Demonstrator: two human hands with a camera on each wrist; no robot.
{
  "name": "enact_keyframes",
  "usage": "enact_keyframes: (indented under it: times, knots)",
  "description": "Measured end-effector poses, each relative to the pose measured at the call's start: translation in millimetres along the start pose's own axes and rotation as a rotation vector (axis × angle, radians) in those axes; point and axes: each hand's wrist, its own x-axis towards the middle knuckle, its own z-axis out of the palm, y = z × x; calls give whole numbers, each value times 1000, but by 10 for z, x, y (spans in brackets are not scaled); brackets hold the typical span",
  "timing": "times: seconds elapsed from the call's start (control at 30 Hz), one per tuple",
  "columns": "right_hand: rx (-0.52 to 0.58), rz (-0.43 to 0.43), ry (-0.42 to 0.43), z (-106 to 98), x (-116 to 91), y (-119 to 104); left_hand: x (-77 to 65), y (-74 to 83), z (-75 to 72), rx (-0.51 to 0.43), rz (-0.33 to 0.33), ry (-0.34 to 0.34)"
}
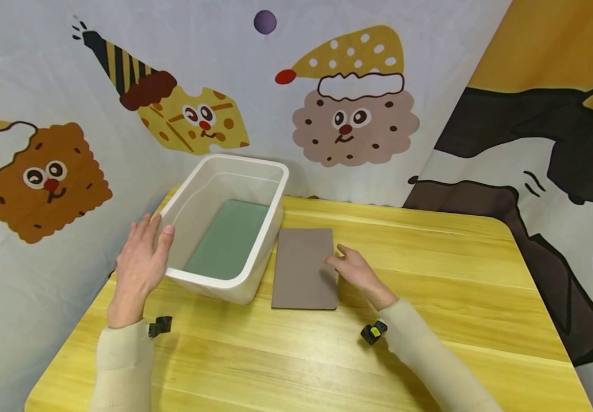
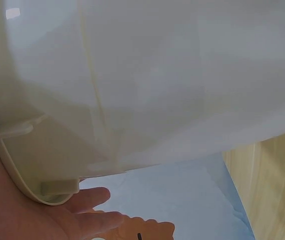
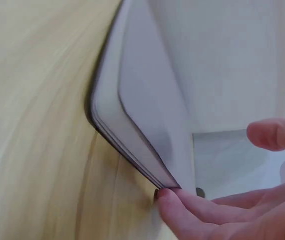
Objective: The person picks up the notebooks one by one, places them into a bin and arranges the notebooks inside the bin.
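Observation:
A white plastic bin (image 1: 245, 278) stands on the left of the table, with a flat green rectangular thing (image 1: 232, 237) lying on its floor. Against the bin's left rim rests my left hand (image 1: 142, 254), fingers straight; the left wrist view has the palm along the rim (image 2: 20, 187). Right of the bin lies a closed grey-brown notebook (image 1: 304, 269). My right hand (image 1: 356, 270) is at the notebook's right edge. In the right wrist view its fingertips (image 3: 168, 200) touch the page edges at a corner, while the thumb (image 3: 267, 134) stays apart from the cover.
The yellow wooden table (image 1: 430, 257) has rounded far corners. Behind and beside it hangs a pale cloth (image 1: 255, 86) printed with cartoon biscuits and cheese. Small black straps with mounts (image 1: 374, 332) sit at both wrists.

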Motion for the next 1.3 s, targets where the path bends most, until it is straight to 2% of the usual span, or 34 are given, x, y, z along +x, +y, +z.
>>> enact_keyframes:
  times: [0.1,0.3,0.5,0.67,0.77,1.03,1.17,1.3]
  knots:
    - [168,65,-21,-5,25,-8,3,1,5,2,4,4]
    - [385,128,-77,26,55,-31,12,7,19,0,14,16]
    - [541,142,-65,87,82,-13,3,16,20,6,12,16]
    - [606,85,-47,125,86,-7,6,25,22,6,15,16]
    - [593,20,-50,146,72,-30,4,28,21,8,15,16]
    - [401,-128,-88,260,21,-83,-6,23,15,8,3,14]
    - [362,-157,-95,314,-13,-114,-11,6,12,6,4,15]
    - [370,-147,-70,328,-36,-139,-8,-11,20,2,11,19]
